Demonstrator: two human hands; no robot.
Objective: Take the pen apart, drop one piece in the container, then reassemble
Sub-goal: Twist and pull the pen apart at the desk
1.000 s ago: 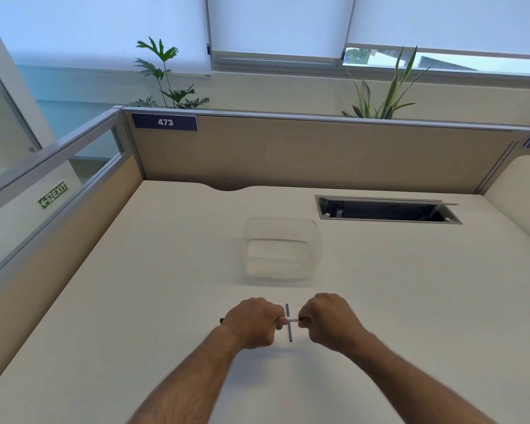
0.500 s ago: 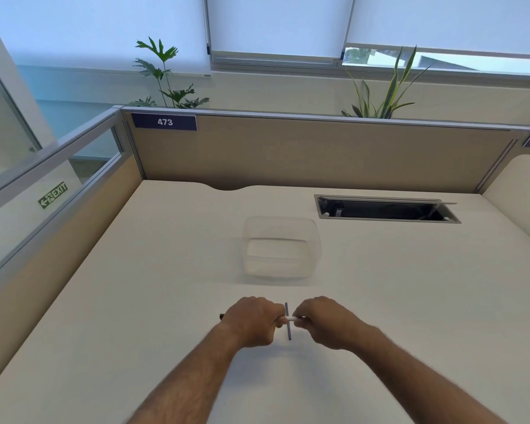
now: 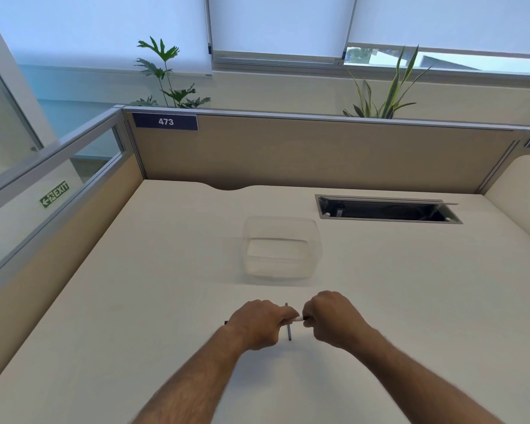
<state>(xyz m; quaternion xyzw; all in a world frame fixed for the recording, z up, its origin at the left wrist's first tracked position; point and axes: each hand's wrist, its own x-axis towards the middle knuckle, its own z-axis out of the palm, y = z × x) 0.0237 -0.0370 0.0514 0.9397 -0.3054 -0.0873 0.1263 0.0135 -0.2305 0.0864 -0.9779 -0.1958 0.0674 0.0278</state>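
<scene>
My left hand point(image 3: 257, 324) and my right hand point(image 3: 331, 316) are both closed around a pen point(image 3: 297, 318) held level just above the desk. Only a short white stretch of the pen shows between the fists, and a dark tip sticks out left of my left hand. A thin dark rod-like piece point(image 3: 288, 330) lies on the desk under the gap between the hands, pointing away from me. A clear plastic container point(image 3: 280, 272) stands on the desk just beyond the hands and looks empty.
A pale desk point(image 3: 135, 316) is bounded by a tan partition point(image 3: 318, 154) at the back and a glass-topped divider point(image 3: 58, 191) on the left. An open cable slot point(image 3: 386, 209) is cut into the desk at the back right.
Both hands stayed on the pen in the same place. My right hand shifted slightly and the gap between the fists changed very little.
</scene>
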